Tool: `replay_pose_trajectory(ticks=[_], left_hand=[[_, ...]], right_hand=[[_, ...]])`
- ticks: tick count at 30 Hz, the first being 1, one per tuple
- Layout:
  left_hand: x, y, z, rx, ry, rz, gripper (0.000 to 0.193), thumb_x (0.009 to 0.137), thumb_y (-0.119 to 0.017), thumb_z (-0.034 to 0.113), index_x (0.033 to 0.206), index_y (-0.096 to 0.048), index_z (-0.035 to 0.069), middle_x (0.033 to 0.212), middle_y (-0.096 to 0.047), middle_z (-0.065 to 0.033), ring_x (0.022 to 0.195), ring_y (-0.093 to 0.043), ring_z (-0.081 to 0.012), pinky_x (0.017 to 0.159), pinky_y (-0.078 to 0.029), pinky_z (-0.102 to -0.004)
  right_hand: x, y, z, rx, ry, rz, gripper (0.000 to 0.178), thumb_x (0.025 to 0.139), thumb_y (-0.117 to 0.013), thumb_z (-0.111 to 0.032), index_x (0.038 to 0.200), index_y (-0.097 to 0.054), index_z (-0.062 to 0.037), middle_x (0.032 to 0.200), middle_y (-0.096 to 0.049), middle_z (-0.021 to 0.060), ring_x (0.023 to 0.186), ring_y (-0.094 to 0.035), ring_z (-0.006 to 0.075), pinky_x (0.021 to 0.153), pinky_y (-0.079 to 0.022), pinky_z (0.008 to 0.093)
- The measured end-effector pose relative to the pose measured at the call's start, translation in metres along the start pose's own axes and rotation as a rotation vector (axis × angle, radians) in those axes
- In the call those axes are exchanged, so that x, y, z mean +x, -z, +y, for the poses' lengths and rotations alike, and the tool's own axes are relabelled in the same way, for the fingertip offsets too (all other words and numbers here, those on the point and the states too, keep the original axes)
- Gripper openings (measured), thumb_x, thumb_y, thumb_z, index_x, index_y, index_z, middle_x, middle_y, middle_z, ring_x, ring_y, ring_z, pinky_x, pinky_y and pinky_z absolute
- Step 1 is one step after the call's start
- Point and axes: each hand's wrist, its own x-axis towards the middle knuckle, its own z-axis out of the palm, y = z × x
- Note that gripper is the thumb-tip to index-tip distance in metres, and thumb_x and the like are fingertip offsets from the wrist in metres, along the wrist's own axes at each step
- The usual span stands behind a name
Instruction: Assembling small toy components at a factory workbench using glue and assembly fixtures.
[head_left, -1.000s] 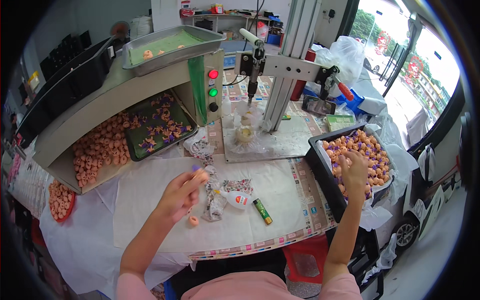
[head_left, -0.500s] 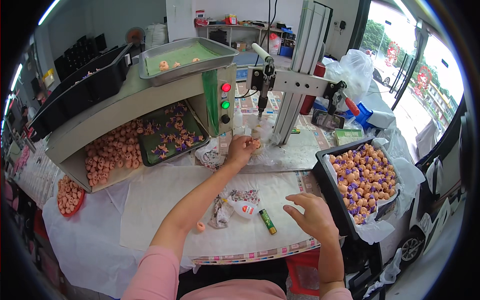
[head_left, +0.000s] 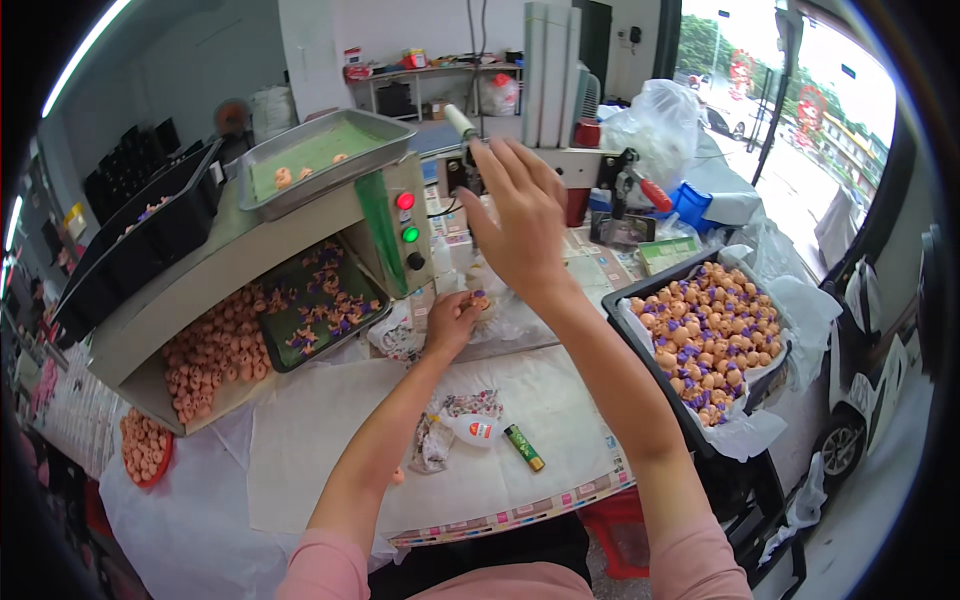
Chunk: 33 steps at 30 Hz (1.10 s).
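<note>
My left hand (head_left: 452,325) pinches a small peach doll head (head_left: 481,300) with a bit of purple on it, at the base of the press below its tool. My right hand (head_left: 522,215) is raised in front of the press with fingers stretched out and nothing in them. Its fingertips are close to the white-handled lever (head_left: 459,121); whether they touch it I cannot tell. Behind this hand the press's lower tool is hidden. On the cloth in front lie a white squeeze bottle (head_left: 476,429), a green tube (head_left: 524,448) and a patterned rag (head_left: 432,444).
A black crate (head_left: 690,413) of peach heads with purple bits stands at right. On the left, a metal box (head_left: 300,225) holds loose heads (head_left: 210,350) and a tray (head_left: 375,306) of purple-and-peach pieces. A metal tray (head_left: 385,133) sits on top. A red-handled clamp (head_left: 650,190) projects from the press.
My right hand has risen from above the table at right to the white-handled lever. My left hand stays at the press base with the doll head. The whole view has shifted somewhat.
</note>
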Motion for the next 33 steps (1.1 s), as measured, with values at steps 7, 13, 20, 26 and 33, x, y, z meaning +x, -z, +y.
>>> replay_pose_trajectory(ticks=[7,13,20,26,33], left_hand=[[-0.006,-0.002,0.03,0.133,0.003,0.019,0.024,0.077,-0.073,0.013,0.099,-0.071,0.004,0.083,-0.06,-0.007,0.069,-0.056,-0.017,0.066,-0.047,-0.0286],[-0.008,0.01,0.033,0.065,0.169,-0.035,0.029,0.076,-0.072,0.011,0.104,-0.066,0.006,0.075,-0.055,-0.0021,0.063,-0.053,-0.0136,0.06,-0.044,-0.0268],[-0.027,0.049,0.056,-0.591,0.749,-0.128,0.027,0.085,-0.058,0.006,0.111,-0.05,0.007,0.091,-0.057,-0.0023,0.077,-0.057,-0.0122,0.063,-0.049,-0.0274],[-0.086,0.133,0.106,-0.883,0.867,-0.238,0.023,0.093,-0.053,0.006,0.116,-0.051,0.008,0.113,-0.058,-0.0076,0.095,-0.059,-0.0138,0.074,-0.054,-0.0298],[-0.185,0.178,0.128,-1.161,0.79,-0.32,0.032,0.095,-0.055,0.009,0.126,-0.05,0.007,0.119,-0.058,-0.0073,0.083,-0.061,-0.0097,0.074,-0.052,-0.022]], right_hand=[[0.085,-0.04,0.02,0.225,-0.72,-0.441,0.08,0.077,-0.073,-0.031,0.141,-0.035,-0.0024,0.118,-0.06,0.0199,0.105,-0.059,0.0299,0.092,-0.043,0.0446],[0.087,0.026,-0.029,1.004,-0.362,0.014,0.019,0.081,-0.071,-0.012,0.094,-0.064,0.0005,0.076,-0.062,0.005,0.079,-0.062,0.014,0.071,-0.049,0.0302],[-0.034,0.048,-0.02,0.575,0.039,-0.168,0.038,0.072,-0.074,-0.007,0.108,-0.064,-0.0009,0.112,-0.065,0.0165,0.103,-0.06,0.0322,0.094,-0.043,0.0409],[-0.147,0.062,-0.051,0.413,-0.379,-0.436,0.045,0.075,-0.073,-0.006,0.117,-0.06,-0.0005,0.117,-0.061,0.0167,0.11,-0.055,0.0329,0.095,-0.042,0.0398],[-0.231,0.04,-0.107,0.289,-0.448,-0.845,0.045,0.074,-0.075,-0.012,0.116,-0.06,-0.0048,0.109,-0.062,0.0139,0.103,-0.054,0.0329,0.087,-0.044,0.0407]])
